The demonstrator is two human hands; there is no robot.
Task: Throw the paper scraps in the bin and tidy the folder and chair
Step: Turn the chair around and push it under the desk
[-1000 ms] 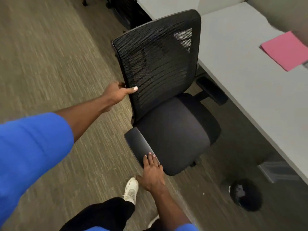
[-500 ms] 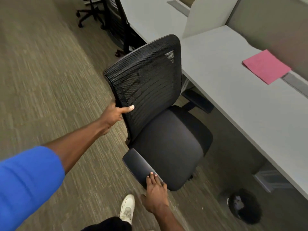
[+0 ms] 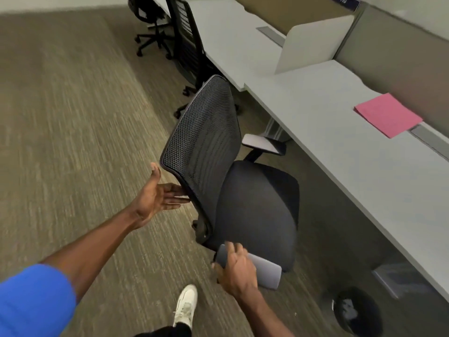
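since a second ago my left hand (image 3: 158,194) has let go of the chair (image 3: 243,190) back and now sits spread, fingertips just touching its edge. nearer me, my right hand (image 3: 237,269) rests loosely curled over the near armrest (image 3: 264,271). at lower right the bin (image 3: 357,312) stands on the carpet (image 3: 73,117) under the desk (image 3: 364,178). farther off, the pink folder (image 3: 386,115) lies flat on the desk.
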